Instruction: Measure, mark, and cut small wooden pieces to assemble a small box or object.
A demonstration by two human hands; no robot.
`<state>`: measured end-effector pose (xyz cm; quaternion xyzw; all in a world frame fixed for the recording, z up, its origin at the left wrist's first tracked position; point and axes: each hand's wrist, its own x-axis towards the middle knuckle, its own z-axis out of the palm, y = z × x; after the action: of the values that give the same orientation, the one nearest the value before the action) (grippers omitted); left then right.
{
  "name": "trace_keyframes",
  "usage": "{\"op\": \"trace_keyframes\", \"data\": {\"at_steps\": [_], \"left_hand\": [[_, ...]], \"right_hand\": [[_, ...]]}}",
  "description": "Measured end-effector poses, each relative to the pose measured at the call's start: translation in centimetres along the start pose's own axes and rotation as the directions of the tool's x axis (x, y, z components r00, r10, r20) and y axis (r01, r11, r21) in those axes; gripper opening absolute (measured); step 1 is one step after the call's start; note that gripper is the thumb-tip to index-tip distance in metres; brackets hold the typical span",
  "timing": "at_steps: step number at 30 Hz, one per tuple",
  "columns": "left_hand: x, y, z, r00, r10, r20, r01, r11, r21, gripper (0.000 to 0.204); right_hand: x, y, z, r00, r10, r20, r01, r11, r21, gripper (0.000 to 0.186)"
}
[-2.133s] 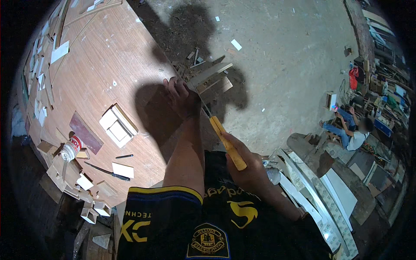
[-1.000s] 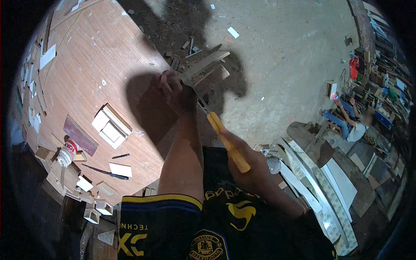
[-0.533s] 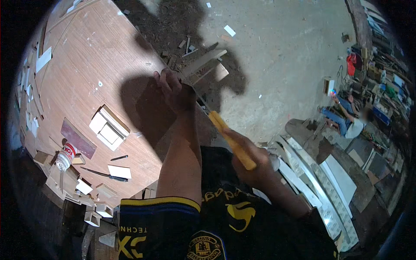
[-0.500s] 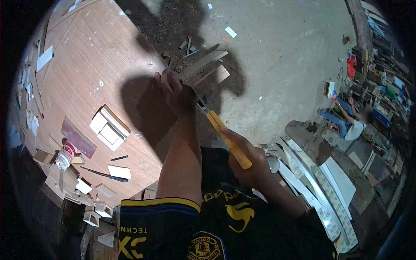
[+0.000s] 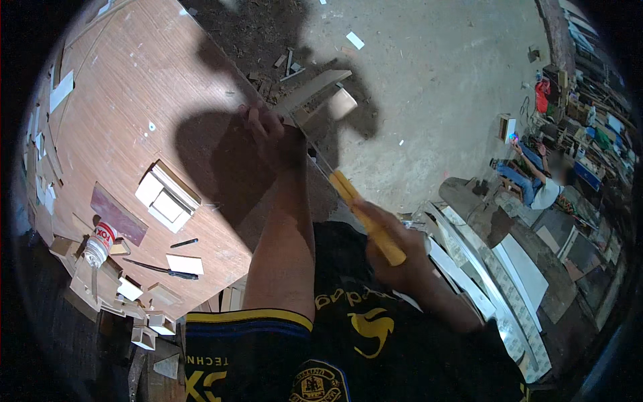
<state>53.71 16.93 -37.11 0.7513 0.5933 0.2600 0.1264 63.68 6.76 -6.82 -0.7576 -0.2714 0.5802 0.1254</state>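
My left hand (image 5: 271, 134) presses down on a wooden piece (image 5: 315, 90) at the right edge of the big brown tabletop (image 5: 120, 107). My right hand (image 5: 395, 251) grips the yellow handle of a hand tool (image 5: 365, 214), whose thin blade runs up toward the wood just beside my left hand. The blade tip is dark and mostly hidden in shadow. My own shadow covers the table around the left hand.
A small white box frame (image 5: 164, 197), a plastic bottle (image 5: 100, 241), a pen (image 5: 184, 242) and small wood offcuts (image 5: 144, 321) lie on the table's near left. Scrap pieces litter the concrete floor (image 5: 429, 87). White boards (image 5: 495, 275) lean at right; another person (image 5: 536, 184) sits far right.
The view has shifted slightly. My right hand has slid the yellow-handled tool back and forth along the wood edge, while my left hand stays pressed on the piece.
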Motion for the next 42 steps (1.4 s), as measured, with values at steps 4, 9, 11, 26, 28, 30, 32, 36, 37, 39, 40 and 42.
{"op": "trace_keyframes", "data": {"at_steps": [4,9,11,26,28,30,32,36,37,39,40,42], "left_hand": [[-0.2,-1.0,-0.8,0.996,-0.058,0.066,0.06,0.998,-0.03,0.04],[0.0,1.1,0.6,0.997,-0.06,0.048,0.062,0.997,-0.053,0.037],[-0.3,-0.4,-0.1,0.998,-0.024,0.057,0.025,1.0,-0.015,0.034],[-0.1,0.6,-0.7,1.0,-0.013,0.0,0.013,0.994,0.109,0.039],[0.3,0.5,-0.6,0.994,-0.111,0.003,0.111,0.991,-0.069,0.038],[1.0,0.4,-1.3,1.0,-0.022,0.02,0.02,0.997,0.074,0.035],[0.9,0.7,-1.7,0.996,0.059,0.064,-0.072,0.975,0.209,0.032],[-0.3,-0.5,-0.4,0.998,-0.001,0.067,0.006,0.997,-0.08,0.035],[-0.2,-0.3,-0.2,0.995,-0.045,0.088,0.055,0.993,-0.106,0.034],[-0.4,-0.1,-0.2,0.993,-0.038,0.11,0.047,0.996,-0.075,0.035],[-0.5,0.2,-0.4,0.99,-0.027,0.139,0.034,0.998,-0.05,0.036],[0.0,1.2,0.1,0.992,0.018,0.126,-0.019,1.0,0.006,0.037]], "right_hand": [[-1.3,0.0,0.6,0.992,-0.111,-0.055,0.112,0.993,0.021,0.059],[1.2,3.2,0.9,0.982,-0.173,-0.075,0.17,0.985,-0.037,0.074],[0.5,1.3,0.9,0.993,-0.11,-0.031,0.11,0.994,-0.017,0.071],[-0.5,1.4,-0.6,0.994,-0.113,0.004,0.113,0.99,-0.085,0.072],[-0.6,1.5,-0.9,0.989,-0.146,0.01,0.146,0.981,-0.126,0.073],[-1.0,2.3,-1.4,0.868,-0.494,-0.05,0.481,0.861,-0.166,0.075],[0.1,3.4,-0.8,0.929,-0.367,-0.053,0.355,0.922,-0.154,0.076],[1.5,0.8,-0.4,0.99,-0.142,0.008,0.142,0.984,-0.105,0.064],[1.7,0.4,-0.8,0.993,-0.11,0.033,0.112,0.988,-0.104,0.063],[1.6,0.4,-0.6,0.995,-0.091,0.029,0.094,0.992,-0.083,0.062],[1.4,0.6,-0.5,0.998,-0.066,0.021,0.067,0.996,-0.058,0.061],[2.2,1.7,0.0,0.994,-0.105,-0.029,0.103,0.992,-0.076,0.06]]}}
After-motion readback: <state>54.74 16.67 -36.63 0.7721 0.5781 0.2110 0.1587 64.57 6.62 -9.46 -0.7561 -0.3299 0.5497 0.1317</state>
